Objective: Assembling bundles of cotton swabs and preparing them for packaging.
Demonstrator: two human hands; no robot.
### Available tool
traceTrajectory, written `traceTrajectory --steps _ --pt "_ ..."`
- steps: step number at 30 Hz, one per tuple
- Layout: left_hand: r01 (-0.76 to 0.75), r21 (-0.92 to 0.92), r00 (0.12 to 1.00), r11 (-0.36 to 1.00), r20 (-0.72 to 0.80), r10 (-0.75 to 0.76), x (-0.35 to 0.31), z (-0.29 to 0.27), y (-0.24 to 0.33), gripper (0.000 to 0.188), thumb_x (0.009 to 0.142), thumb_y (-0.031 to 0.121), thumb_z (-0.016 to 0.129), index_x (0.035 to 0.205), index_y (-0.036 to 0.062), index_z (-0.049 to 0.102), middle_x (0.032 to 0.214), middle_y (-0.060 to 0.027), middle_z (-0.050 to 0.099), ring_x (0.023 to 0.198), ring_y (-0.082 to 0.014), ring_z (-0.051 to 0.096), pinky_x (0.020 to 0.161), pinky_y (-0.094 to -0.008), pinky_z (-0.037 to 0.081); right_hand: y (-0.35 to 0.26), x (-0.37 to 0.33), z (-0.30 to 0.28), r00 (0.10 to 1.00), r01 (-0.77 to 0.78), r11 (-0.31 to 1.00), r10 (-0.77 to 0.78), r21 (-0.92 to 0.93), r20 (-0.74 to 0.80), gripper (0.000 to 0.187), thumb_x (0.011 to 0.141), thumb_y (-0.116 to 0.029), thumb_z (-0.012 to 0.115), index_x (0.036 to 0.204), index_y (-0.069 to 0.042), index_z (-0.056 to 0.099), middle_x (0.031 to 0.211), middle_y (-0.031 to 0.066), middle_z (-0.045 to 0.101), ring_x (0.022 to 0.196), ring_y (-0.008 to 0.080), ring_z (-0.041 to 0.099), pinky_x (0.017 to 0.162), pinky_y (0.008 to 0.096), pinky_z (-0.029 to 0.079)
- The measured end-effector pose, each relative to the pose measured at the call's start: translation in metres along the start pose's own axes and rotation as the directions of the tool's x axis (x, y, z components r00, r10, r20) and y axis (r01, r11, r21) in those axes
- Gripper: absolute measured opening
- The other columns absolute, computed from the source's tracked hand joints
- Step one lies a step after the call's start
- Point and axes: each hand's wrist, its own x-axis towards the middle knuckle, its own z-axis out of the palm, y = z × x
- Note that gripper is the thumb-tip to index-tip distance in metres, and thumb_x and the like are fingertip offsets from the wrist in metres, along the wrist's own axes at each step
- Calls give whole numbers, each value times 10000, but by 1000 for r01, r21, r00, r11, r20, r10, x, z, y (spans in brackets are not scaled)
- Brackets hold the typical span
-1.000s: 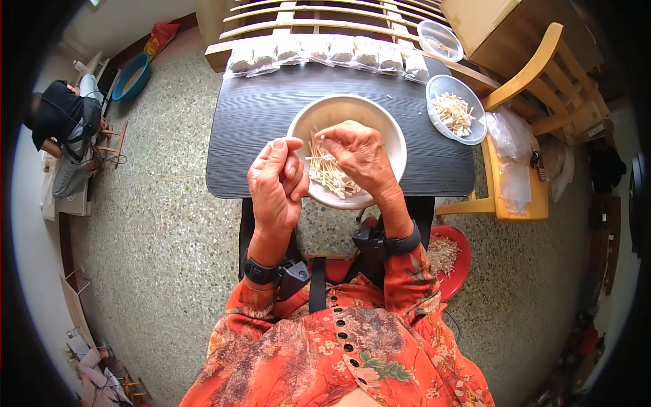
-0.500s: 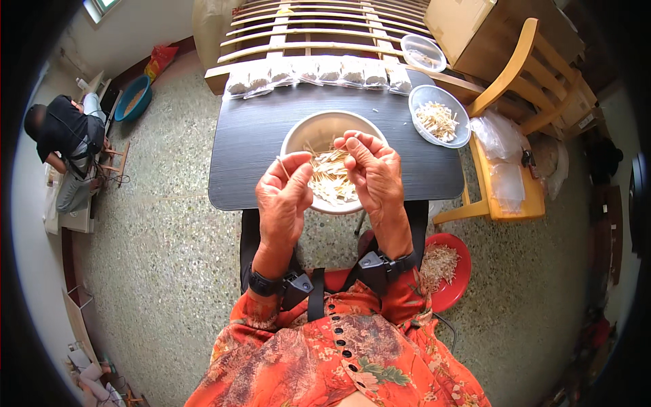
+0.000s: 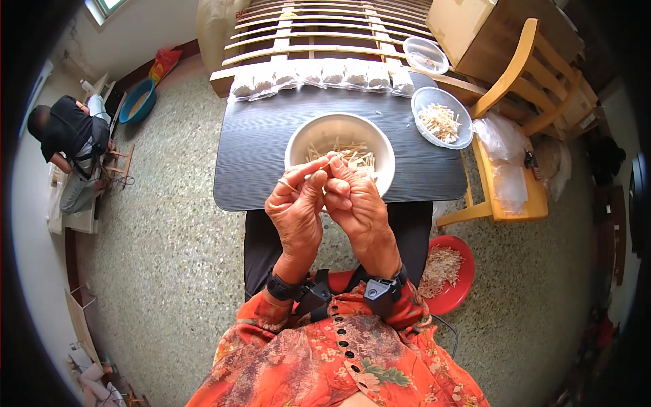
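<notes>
Left hand (image 3: 297,218) holds a cotton swab (image 3: 288,185), long axis slanting up-left.

Through the head view I cannot read any text, number or sign. On the carton (image 3: 578,121) at the right, behind the yellow wooden chair (image 3: 522,211), I notice a small pale patch like a label, but for my eyes it is too small. The red and yellow bag (image 3: 163,66) on the floor at upper left shows coloured patches, and I cannot make letters from them. Beside the wooden slats (image 3: 308,49), near the upper edge, there is a small red mark (image 3: 241,13); whether it is writing, I cannot tell.
</notes>
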Motion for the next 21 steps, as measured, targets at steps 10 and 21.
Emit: traceTrajectory --steps 10,21 --pt "-114 22 993 993 29 114 2 -1 0 60 820 -1 625 801 19 572 851 -60 615 560 -10 462 465 -135 346 8 -8 11 996 80 985 -86 -156 -36 103 889 -108 564 941 -25 534 692 -24 508 454 0 371 373 138 289" --pt "355 -298 935 886 103 -340 17 -16 9 119 876 123 588 908 9 584 661 21 521 420 -8 276 376 -173 223 5 -11 14 988 135 964 -148 -229 -41 275 857 3 565 1129 13 528 953 85 632 484 12 421 422 142 342"
